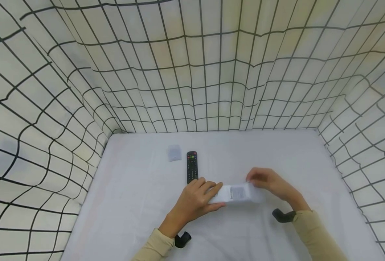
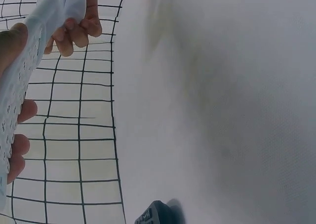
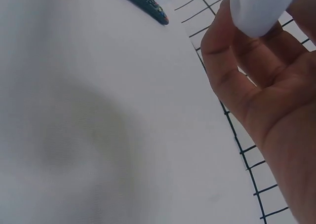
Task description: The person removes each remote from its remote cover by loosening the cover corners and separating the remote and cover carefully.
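Observation:
My left hand [image 1: 195,199] grips one end of a white remote control [image 1: 216,195], raised above the table. A printed label on it faces up in the head view. Rows of buttons show on the side of the remote [image 2: 22,71] seen in the left wrist view, with the thumb on one edge and fingertips on the other. A whitish translucent plastic sleeve [image 1: 256,194] extends past the remote's right end. There my right hand [image 1: 274,183] pinches the sleeve's edge. In the right wrist view its fingers [image 3: 222,56] curl around the sleeve's end [image 3: 261,9].
A black remote control [image 1: 192,166] lies just beyond my left hand. Left of it is a small clear plastic packet [image 1: 174,153]. A white cloth covers the table [image 1: 140,174], and white walls with a black grid [image 1: 212,72] stand around it.

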Demonstrator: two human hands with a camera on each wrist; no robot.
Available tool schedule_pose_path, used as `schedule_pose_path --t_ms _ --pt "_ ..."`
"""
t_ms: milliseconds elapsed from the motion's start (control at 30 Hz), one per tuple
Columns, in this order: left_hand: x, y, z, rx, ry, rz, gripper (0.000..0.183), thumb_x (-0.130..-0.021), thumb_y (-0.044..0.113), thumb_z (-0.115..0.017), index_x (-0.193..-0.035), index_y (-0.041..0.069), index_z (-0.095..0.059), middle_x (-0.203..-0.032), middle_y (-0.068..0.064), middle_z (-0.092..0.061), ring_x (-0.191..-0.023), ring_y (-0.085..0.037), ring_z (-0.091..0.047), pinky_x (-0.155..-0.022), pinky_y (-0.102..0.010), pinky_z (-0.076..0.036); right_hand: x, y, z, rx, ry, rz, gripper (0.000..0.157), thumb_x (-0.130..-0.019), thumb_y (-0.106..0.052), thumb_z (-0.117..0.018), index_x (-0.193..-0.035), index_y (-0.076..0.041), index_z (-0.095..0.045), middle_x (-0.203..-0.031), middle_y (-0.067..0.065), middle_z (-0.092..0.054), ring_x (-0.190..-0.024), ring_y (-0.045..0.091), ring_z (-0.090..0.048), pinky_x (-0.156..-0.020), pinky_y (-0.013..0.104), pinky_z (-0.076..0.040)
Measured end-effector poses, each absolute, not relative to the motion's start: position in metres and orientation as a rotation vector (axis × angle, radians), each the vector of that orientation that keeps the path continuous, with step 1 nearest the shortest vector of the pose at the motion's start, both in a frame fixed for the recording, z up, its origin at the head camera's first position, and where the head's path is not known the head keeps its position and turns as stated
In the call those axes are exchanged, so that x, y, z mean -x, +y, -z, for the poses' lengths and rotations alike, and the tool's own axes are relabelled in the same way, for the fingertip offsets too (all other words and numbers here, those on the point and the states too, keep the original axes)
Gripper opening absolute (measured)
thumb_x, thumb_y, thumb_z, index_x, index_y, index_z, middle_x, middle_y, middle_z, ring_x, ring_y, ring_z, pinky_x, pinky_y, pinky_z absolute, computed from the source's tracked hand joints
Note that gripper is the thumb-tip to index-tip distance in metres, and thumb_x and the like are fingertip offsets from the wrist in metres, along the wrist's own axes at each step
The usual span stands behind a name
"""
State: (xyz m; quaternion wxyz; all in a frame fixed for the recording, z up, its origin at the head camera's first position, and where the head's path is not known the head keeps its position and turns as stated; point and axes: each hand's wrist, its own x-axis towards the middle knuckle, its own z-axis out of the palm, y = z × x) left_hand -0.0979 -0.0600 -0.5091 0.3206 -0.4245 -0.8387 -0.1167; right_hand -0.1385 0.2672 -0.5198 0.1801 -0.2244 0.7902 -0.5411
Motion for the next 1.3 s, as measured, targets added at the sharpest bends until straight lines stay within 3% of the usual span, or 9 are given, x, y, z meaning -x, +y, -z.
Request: schedule_pose_path --t_ms 200,500,1133,1300 --pt "0.098 -0.061 0.508 1.11 -2.205 0.322 0.057 -0.083 0.059 -0.082 -0.12 0.016 -0.078 -0.1 0.005 -0.076 -0.074 -0.011 -0.055 -0.06 -0.022 -0.046 0.137 0.269 0.518 0.605 2.351 1.461 0.012 -0.099 -0.013 -0.069 -0.111 -0.016 -0.072 -0.113 0.001 -0.071 -0.103 0.012 -0.065 -0.09 0.023 -0.055" --pt "0.099 -0.063 0.507 1.108 -2.206 0.345 0.058 -0.082 0.059 -0.083 -0.121 0.016 -0.078 -0.1 0.004 -0.076 -0.074 -0.011 -0.055 -0.061 -0.021 -0.046 0.133 0.27 0.514 0.614 2.435 1.452 0.015 -0.098 -0.013 -0.071 -0.106 -0.026 -0.072 -0.108 -0.004 -0.072 -0.1 0.012 -0.066 -0.09 0.022 -0.055" --pt "0.098 -0.064 0.503 1.13 -2.21 0.351 0.059 -0.081 0.059 -0.085 -0.121 0.017 -0.078 -0.101 0.005 -0.076 -0.075 -0.011 -0.054 -0.062 -0.021 -0.046 0.123 0.278 0.506 0.73 2.426 1.526 0.016 -0.099 -0.004 -0.068 -0.102 -0.02 -0.072 -0.099 -0.002 -0.071 -0.091 0.01 -0.067 -0.082 0.022 -0.056" --pt "0.097 -0.063 0.503 1.134 -2.207 0.353 0.058 -0.081 0.059 -0.084 -0.121 0.017 -0.078 -0.1 0.006 -0.076 -0.074 -0.011 -0.052 -0.061 -0.02 -0.044 0.12 0.281 0.506 0.72 2.464 1.502 0.019 -0.098 -0.004 -0.069 -0.101 -0.022 -0.072 -0.099 -0.005 -0.071 -0.089 0.01 -0.067 -0.081 0.022 -0.057"
